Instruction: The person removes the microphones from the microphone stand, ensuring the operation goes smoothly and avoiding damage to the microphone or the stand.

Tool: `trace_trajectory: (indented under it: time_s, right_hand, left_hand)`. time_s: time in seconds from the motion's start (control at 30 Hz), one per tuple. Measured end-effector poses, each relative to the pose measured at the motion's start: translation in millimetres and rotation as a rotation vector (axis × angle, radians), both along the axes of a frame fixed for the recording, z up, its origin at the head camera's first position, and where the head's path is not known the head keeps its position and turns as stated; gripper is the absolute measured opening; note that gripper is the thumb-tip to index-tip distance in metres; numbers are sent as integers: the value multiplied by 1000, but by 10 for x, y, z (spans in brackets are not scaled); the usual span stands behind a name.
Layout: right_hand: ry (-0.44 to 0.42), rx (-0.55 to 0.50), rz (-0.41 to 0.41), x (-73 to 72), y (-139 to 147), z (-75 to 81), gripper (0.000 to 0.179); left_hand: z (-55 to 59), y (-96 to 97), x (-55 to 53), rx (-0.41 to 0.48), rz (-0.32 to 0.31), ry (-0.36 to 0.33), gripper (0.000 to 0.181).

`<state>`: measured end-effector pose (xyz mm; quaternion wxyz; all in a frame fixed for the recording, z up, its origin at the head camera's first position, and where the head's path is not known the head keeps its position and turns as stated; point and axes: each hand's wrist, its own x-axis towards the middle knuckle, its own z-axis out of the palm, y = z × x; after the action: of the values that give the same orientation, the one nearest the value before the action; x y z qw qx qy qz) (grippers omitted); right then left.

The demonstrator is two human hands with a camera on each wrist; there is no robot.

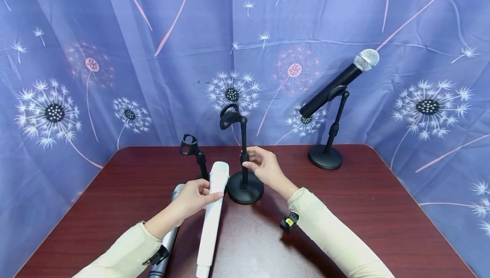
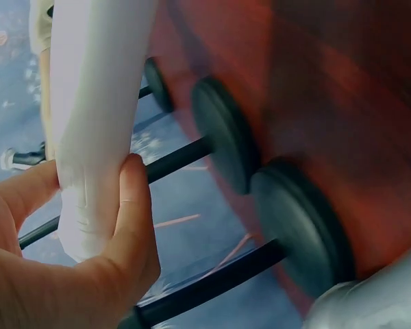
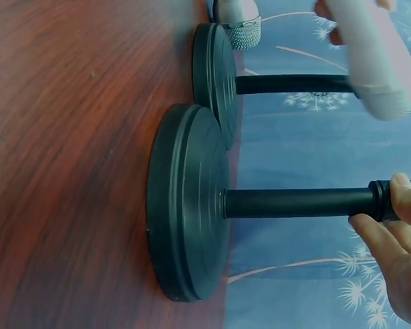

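A white microphone (image 1: 212, 222) is pinched near its head between the thumb and fingers of my left hand (image 1: 195, 199), held above the table with its head pointing away. My right hand (image 1: 266, 167) grips the collar on the upright of the middle black microphone stand (image 1: 245, 188), whose clip (image 1: 229, 117) at the top holds nothing. In the right wrist view, the round base (image 3: 192, 205) of this stand sits on the table. Left of it is another black stand (image 1: 200, 159) with a vacant clip, its base mostly hidden behind the left hand and the white microphone.
A silver microphone (image 1: 168, 244) lies on the dark red table (image 1: 363, 210) beneath the left forearm. At the back right, a third stand (image 1: 325, 157) carries a black microphone (image 1: 333, 88) with a silver head. A blue dandelion-print curtain (image 1: 172, 78) hangs behind the table.
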<state>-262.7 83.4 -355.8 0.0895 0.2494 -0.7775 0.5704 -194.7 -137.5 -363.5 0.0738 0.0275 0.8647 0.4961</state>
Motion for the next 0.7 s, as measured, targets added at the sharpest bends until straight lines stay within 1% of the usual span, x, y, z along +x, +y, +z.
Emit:
trace_trajectory:
  time_s: [0.2, 0.3, 0.47, 0.57, 0.7]
  right_hand:
    - [6, 22, 2, 8, 10, 0, 33]
    - [5, 28, 6, 10, 13, -1, 33]
    - [28, 26, 15, 1, 19, -1, 33]
    - [33, 22, 20, -6, 19, 1, 33]
    - [29, 25, 19, -4, 16, 4, 34]
  left_hand:
    - [-177, 22, -32, 11, -2, -98, 47]
    - [-249, 27, -41, 13, 1, -129, 41]
    - [-339, 49, -41, 9, 3, -141, 28]
    - [-376, 77, -29, 0, 2, -140, 28]
    - [-418, 116, 8, -31, 1, -158, 29]
